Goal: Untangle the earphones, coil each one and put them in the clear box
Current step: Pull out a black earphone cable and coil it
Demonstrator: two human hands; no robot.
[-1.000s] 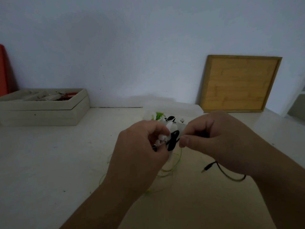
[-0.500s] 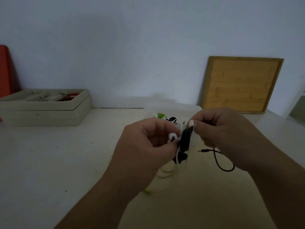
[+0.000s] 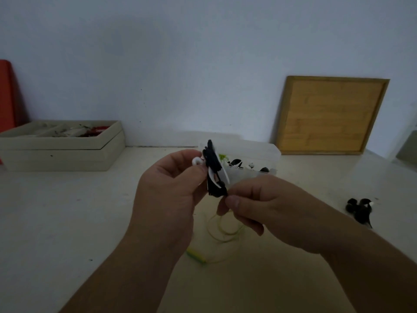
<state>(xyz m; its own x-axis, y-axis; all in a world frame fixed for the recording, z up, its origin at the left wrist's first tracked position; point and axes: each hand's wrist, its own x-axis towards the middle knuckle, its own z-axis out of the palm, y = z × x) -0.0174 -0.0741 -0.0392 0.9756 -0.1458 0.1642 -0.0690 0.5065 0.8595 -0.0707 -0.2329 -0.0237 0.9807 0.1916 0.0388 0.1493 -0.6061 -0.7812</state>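
Tabletop [image 3: 67, 222] pale, wall [image 3: 180, 64] bluish; clear box [image 3: 255, 149] mid-table, wooden board [image 3: 329, 114] right.

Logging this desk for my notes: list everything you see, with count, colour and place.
held earphones: one bundle, black and white, between both hands
green earphones: one, green, loose on table under hands
black earphones: one clump, black, table at right
clear box: one, clear, behind hands, earphones inside
wooden board: one, tan, leaning on wall, right
divided box: one, beige, table, far left
red object: one, red, left edge
left hand: one, grips bundle
right hand: one, pinches bundle's lower end
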